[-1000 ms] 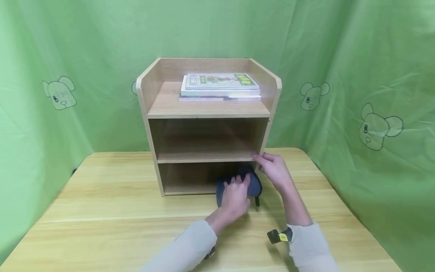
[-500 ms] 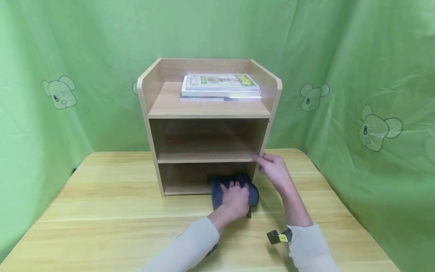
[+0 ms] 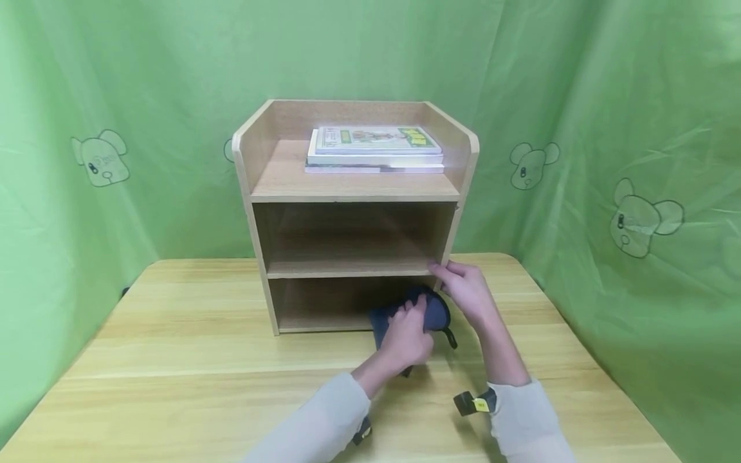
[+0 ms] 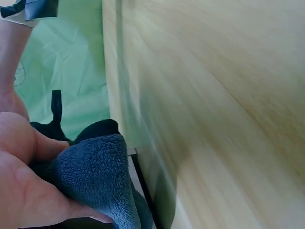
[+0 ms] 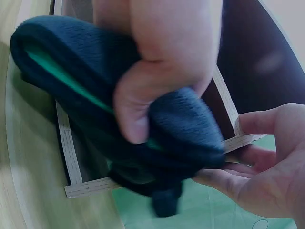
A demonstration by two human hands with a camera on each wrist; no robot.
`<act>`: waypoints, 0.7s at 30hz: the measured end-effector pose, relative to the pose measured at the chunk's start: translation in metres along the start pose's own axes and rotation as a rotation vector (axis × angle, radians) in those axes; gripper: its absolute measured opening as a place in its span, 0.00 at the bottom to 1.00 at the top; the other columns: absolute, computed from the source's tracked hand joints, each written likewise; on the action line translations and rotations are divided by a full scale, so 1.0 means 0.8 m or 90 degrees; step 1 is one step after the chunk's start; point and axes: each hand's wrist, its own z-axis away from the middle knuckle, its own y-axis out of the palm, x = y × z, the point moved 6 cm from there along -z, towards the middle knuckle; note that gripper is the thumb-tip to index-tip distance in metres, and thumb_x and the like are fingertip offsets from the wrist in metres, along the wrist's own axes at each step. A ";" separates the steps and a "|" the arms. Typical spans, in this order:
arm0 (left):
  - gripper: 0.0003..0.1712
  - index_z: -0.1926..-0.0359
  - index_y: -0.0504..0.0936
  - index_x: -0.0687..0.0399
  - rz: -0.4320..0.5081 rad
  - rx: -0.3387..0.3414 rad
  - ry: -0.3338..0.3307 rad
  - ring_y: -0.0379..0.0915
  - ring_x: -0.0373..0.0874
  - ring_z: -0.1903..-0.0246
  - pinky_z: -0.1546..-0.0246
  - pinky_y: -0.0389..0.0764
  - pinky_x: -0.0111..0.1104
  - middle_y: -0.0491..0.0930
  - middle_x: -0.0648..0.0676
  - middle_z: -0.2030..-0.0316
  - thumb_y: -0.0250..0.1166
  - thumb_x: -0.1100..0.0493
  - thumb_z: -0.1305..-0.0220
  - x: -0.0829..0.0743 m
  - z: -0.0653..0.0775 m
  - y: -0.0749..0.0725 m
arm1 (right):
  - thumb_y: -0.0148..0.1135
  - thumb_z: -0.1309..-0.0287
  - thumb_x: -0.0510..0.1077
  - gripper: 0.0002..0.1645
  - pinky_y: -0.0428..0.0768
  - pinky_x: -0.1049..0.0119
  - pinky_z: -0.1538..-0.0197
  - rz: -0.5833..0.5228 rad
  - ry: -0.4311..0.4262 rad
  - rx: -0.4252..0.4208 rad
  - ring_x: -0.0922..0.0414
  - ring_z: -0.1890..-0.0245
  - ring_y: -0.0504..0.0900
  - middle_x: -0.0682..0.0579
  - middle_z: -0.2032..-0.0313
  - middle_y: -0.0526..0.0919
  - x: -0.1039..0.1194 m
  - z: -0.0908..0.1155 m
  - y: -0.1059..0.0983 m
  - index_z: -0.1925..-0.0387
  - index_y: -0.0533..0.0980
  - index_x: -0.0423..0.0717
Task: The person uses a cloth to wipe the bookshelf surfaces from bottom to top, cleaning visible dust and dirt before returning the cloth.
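Note:
My left hand (image 3: 408, 335) grips a dark blue plush cloth (image 3: 438, 314) with black edging and a black hanging loop. In the left wrist view the cloth (image 4: 97, 164) is bunched between thumb and fingers; the right wrist view shows a green strip along its folded edge. It overlaps the lower right front of a small wooden shelf unit (image 3: 347, 196), by the bottom compartment. My right hand (image 3: 469, 294) pinches the unit's right side panel at the middle board's height, thumb in front, as the right wrist view also shows with the right hand (image 5: 274, 164).
Several books (image 3: 376, 148) lie stacked on the unit's top board. The unit stands on a light wooden table (image 3: 185, 360). Green curtains (image 3: 370, 51) hang behind and at both sides.
My left hand has moved the cloth down and left, then back up and right along the unit's lower right front. The right hand stays on the side panel.

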 end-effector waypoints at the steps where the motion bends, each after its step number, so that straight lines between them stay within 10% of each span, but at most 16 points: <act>1: 0.47 0.25 0.64 0.56 0.011 -0.013 0.005 0.76 0.59 0.39 0.39 0.77 0.52 0.76 0.68 0.38 0.65 0.67 0.50 -0.001 0.000 -0.003 | 0.59 0.33 0.62 0.29 0.71 0.61 0.60 -0.001 -0.001 -0.002 0.52 0.68 0.71 0.55 0.76 0.71 0.000 0.000 0.000 0.67 0.79 0.38; 13: 0.47 0.23 0.62 0.54 0.094 -0.067 0.013 0.68 0.62 0.32 0.31 0.71 0.46 0.67 0.73 0.31 0.63 0.70 0.46 -0.017 -0.001 -0.028 | 0.60 0.33 0.61 0.29 0.78 0.65 0.67 -0.011 0.010 -0.012 0.54 0.68 0.78 0.46 0.69 0.82 -0.002 -0.001 0.002 0.58 0.83 0.38; 21: 0.49 0.23 0.61 0.56 -0.018 0.000 0.038 0.73 0.59 0.37 0.37 0.76 0.51 0.72 0.69 0.34 0.66 0.67 0.49 -0.006 -0.002 -0.013 | 0.60 0.33 0.61 0.28 0.73 0.62 0.62 0.001 -0.002 -0.016 0.54 0.69 0.72 0.56 0.79 0.72 0.000 -0.001 0.002 0.70 0.77 0.39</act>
